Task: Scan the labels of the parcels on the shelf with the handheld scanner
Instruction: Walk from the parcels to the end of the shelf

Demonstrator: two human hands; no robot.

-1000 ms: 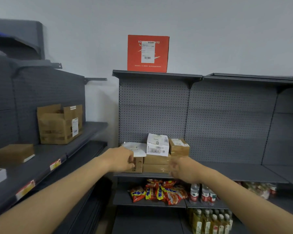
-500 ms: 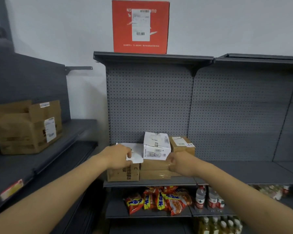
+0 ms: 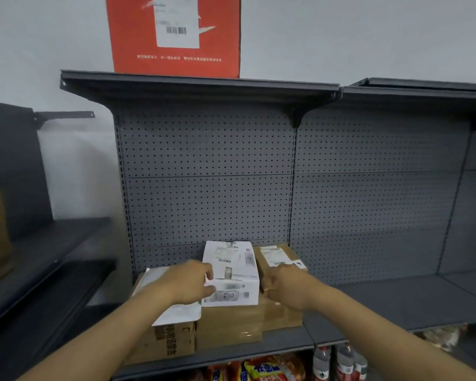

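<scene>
Both hands moved up onto white box (image 3: 232,273): left hand (image 3: 186,281) grips its left side; right hand (image 3: 285,287) beside it, grip unclear.

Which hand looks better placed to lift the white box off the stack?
Left, probably. The left hand already has its fingers against the left edge of the white box, while the right hand sits closed beside the brown parcel. No scanner is visible in either hand.
</scene>
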